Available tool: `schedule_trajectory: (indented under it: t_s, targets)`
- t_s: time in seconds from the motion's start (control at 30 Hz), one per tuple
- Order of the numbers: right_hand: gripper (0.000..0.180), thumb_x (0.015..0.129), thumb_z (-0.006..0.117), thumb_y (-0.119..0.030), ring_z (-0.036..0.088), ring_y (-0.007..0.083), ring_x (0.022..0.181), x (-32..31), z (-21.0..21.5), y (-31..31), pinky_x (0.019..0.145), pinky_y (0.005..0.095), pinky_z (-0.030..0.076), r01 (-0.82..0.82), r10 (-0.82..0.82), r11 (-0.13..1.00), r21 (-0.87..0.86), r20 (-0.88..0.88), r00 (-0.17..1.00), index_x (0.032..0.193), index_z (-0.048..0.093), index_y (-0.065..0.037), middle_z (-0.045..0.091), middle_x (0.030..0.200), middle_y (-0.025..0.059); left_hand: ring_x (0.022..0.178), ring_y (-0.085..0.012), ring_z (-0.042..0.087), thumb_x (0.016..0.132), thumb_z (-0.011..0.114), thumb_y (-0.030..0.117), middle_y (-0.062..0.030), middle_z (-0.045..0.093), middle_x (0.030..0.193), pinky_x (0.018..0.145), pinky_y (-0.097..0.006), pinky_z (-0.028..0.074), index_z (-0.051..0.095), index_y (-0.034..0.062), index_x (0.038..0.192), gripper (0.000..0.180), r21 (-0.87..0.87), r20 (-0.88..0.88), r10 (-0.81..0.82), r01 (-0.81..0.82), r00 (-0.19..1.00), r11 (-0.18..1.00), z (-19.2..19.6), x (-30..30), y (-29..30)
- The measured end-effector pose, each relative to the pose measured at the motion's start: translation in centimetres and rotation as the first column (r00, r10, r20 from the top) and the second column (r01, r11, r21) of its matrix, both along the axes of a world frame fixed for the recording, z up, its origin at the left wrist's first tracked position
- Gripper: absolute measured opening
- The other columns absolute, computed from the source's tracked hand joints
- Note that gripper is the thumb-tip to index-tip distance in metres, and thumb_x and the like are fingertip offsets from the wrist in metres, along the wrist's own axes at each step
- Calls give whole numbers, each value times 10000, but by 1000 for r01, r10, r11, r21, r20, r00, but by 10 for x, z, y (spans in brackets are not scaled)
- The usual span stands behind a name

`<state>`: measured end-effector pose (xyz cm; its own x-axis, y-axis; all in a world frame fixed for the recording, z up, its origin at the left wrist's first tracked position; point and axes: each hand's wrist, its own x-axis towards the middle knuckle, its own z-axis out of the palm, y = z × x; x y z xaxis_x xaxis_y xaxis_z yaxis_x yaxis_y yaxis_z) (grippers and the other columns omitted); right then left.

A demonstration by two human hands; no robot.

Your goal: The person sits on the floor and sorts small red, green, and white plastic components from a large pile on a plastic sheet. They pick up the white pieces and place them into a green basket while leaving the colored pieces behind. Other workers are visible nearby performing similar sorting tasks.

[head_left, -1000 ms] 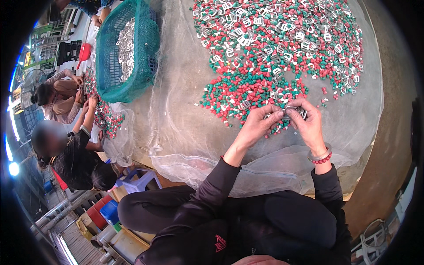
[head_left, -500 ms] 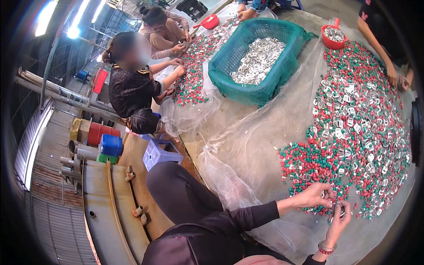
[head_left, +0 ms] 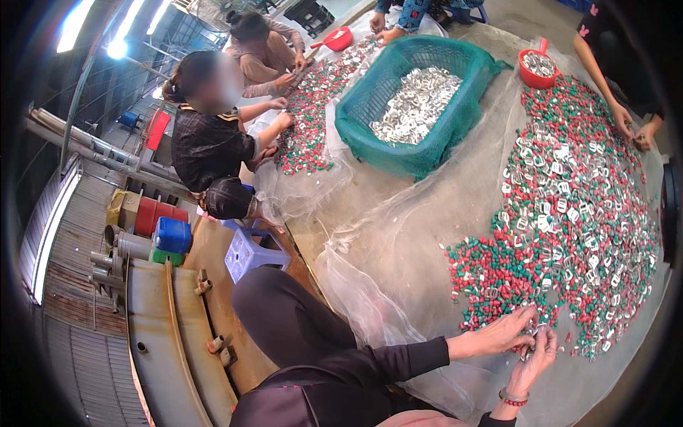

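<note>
Both of my hands meet low over the near edge of a spread of small red, green and white pebble-like pieces (head_left: pixel 491 267). Flat silvery slotted buckles (head_left: pixel 562 187) lie scattered among these pieces. My left hand (head_left: pixel 502 333) has its fingers bent in a pinch; whatever is in them is too small to make out. Close beside it, my right hand (head_left: pixel 533 357), with a red bracelet at the wrist, is closed with thumb and fingertips around a small silvery piece. That piece looks like one of the buckles, mostly hidden by the fingers.
A green netted basket (head_left: pixel 384 153) of silvery buckles stands farther off on the transparent sheeting (head_left: pixel 398 235). A red scoop (head_left: pixel 535 77) holds more buckles. Several people work around the piles, one person's hands (head_left: pixel 633 132) at the far right. A purple stool (head_left: pixel 256 252) is at left.
My hands have shifted slightly left and stay close together, fingers still pinched. The far-right person's hands have moved a little, and the person beyond the basket has spread their hands apart.
</note>
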<state>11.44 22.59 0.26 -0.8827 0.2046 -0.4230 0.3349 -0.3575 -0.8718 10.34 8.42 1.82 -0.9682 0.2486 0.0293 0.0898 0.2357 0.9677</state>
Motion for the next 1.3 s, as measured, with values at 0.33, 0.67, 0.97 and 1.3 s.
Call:
schedule_trajectory:
  t_s: [0.33,0.67,0.97,1.3]
  targets:
    - [78,846,680,-109,415,16,577,6,-3,4,478,191,297,-269,199,905,329,229,953,828,639,-44,542,733,-71,1045,-348,566,646,652,44,-212,582,1093,849,-428,499,598,-10,993,355,-574,-65,-155,90,986,814,-35,7,-8]
    - [124,887,552,-136,539,139,623,1,-10,5,375,202,345,118,120,846,-520,402,908,979,534,-55,567,799,69,591,-118,519,911,573,89,-36,581,784,480,-251,421,618,49,1077,177,524,291,-25,-137,956,841,-12,-12,-22]
    - [347,835,555,-103,544,159,567,-28,-6,41,347,184,332,-269,292,843,-466,-22,956,1167,522,-8,565,774,93,665,-161,577,850,633,223,-48,567,749,450,-287,447,619,19,947,227,575,633,-142,-339,761,745,-15,-37,-107]
    - [202,766,713,-140,596,275,789,-50,-83,1,717,367,465,-418,627,371,829,107,771,871,616,3,599,837,110,664,-202,583,778,743,192,-90,583,759,603,-364,472,581,-5,833,261,-542,72,211,-139,975,829,-82,-13,-75]
